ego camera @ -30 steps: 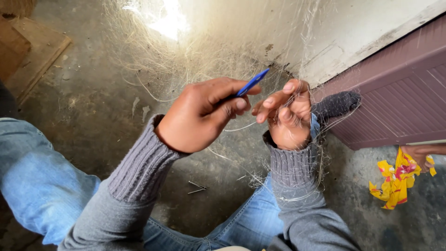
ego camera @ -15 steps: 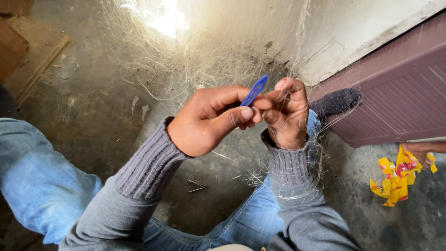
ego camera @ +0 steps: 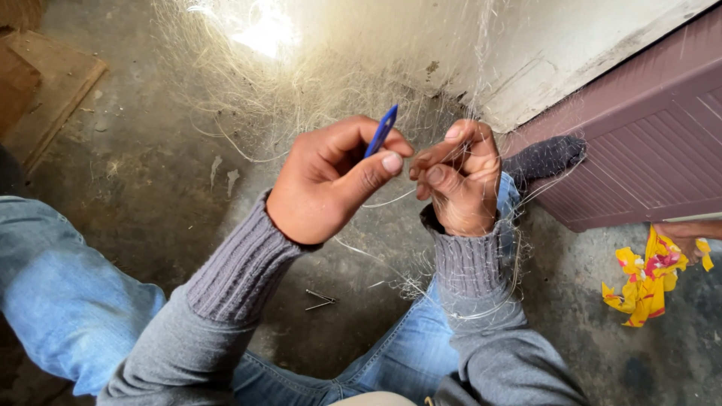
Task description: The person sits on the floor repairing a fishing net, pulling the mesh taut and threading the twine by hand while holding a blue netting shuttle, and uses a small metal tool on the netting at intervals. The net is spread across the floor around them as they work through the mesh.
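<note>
Jeans-clad knees (ego camera: 68, 301) nearest, over the concrete floor (ego camera: 150, 150). My left hand (ego camera: 331, 184) pinches a blue netting needle (ego camera: 381, 131) between thumb and fingers, tip pointing up. Just beside it my right hand (ego camera: 459, 180) is clenched on thin strands of the fishing net (ego camera: 316, 83), which spreads beyond toward the wall. Yellow wrapper (ego camera: 647, 282) lies at the floor's right edge.

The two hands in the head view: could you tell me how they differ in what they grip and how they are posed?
The left hand pinches a blue netting needle pointing up; the right hand pinches only fine net threads. The left shows its back, the right its curled fingers. Both wear grey ribbed cuffs.
</note>
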